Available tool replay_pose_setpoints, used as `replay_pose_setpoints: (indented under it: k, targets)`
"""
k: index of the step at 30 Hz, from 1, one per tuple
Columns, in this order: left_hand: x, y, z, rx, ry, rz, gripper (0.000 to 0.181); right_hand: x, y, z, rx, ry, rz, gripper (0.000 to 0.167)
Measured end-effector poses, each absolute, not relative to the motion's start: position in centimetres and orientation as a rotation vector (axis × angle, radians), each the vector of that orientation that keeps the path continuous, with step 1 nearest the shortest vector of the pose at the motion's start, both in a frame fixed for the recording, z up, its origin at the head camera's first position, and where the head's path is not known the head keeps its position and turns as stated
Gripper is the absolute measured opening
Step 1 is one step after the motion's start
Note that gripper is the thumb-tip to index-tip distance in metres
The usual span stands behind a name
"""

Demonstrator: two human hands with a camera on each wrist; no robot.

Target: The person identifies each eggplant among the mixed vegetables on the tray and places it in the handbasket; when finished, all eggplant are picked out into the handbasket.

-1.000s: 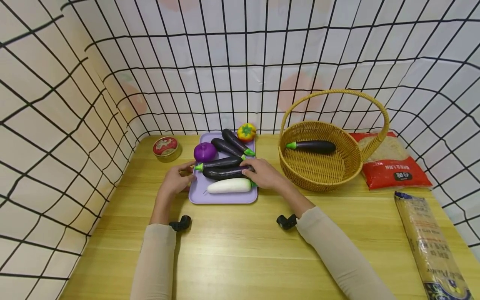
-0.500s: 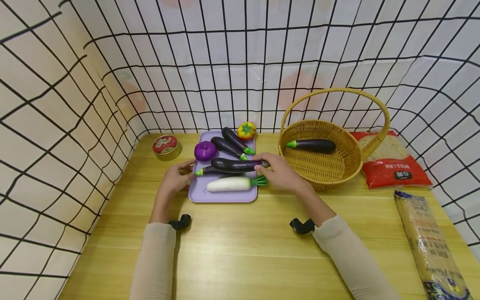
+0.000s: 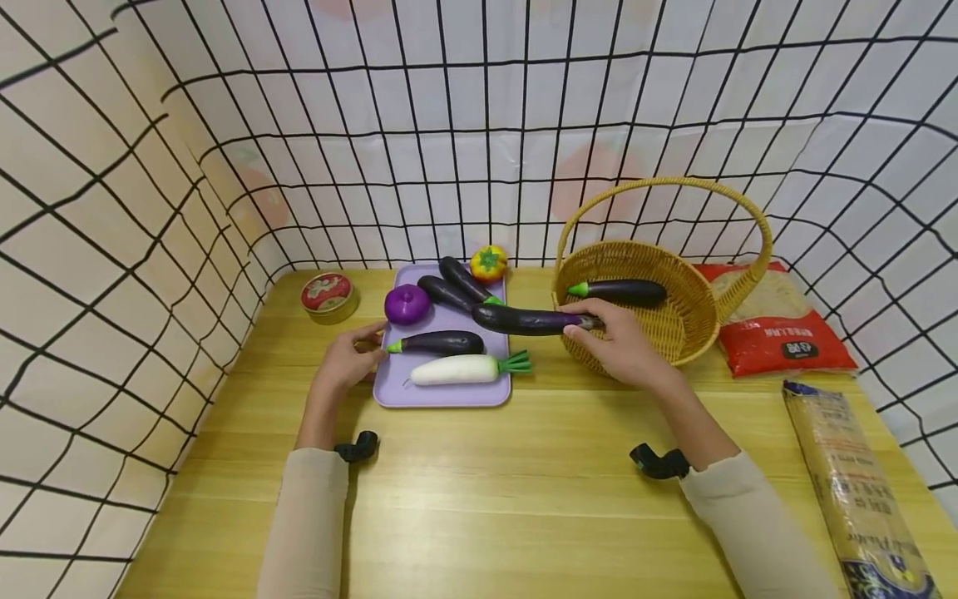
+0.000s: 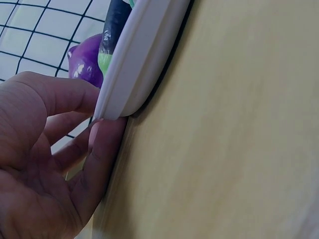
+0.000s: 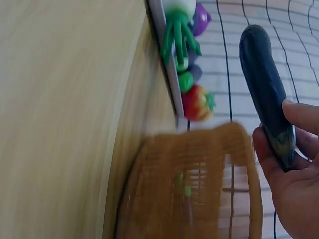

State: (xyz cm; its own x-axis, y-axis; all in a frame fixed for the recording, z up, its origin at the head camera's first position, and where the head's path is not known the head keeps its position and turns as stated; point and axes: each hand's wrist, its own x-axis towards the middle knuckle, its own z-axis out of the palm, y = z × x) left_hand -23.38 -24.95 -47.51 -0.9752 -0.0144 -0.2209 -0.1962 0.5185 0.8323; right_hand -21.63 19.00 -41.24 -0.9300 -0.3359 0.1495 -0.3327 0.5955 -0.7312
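My left hand (image 3: 350,359) pinches the left rim of a lilac tray (image 3: 387,389), fingers and thumb on its edge as the left wrist view shows. Near the basket, my right hand (image 3: 623,343) grips one end of a long dark eggplant (image 3: 516,319), which hangs in the air between tray and basket. On the tray lie another eggplant (image 3: 441,342) with a green cap, a white radish (image 3: 455,370) with green leaves, a purple onion-like vegetable (image 3: 407,304) and two more eggplants at the back. One eggplant (image 3: 624,291) lies inside the woven basket (image 3: 669,259).
A yellow-red pepper (image 3: 489,263) sits at the tray's back right corner. To the left stands a round red-lidded tin (image 3: 328,294). Right of the basket lie a red bag (image 3: 786,345) and a long clear packet (image 3: 861,491). Black wire grid surrounds the table's back and sides.
My right hand has lifted the long eggplant off the tray and carried it rightward to the basket's near left rim. The left hand has stayed at the tray.
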Motion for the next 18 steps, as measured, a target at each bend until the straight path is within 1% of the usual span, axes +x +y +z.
replay_pose_setpoints:
  k: [8,18]
  targets:
    - [-23.4,-25.1,-47.5,-0.177,2.577,1.435,0.061,-20.9,24.0,-40.7,-0.438,2.893,-1.192,0.041]
    - [-23.3,-25.1,-47.6,-0.168,2.586,1.431,0.061,-21.4,28.8,-40.6,-0.295,2.956,-1.104,0.047]
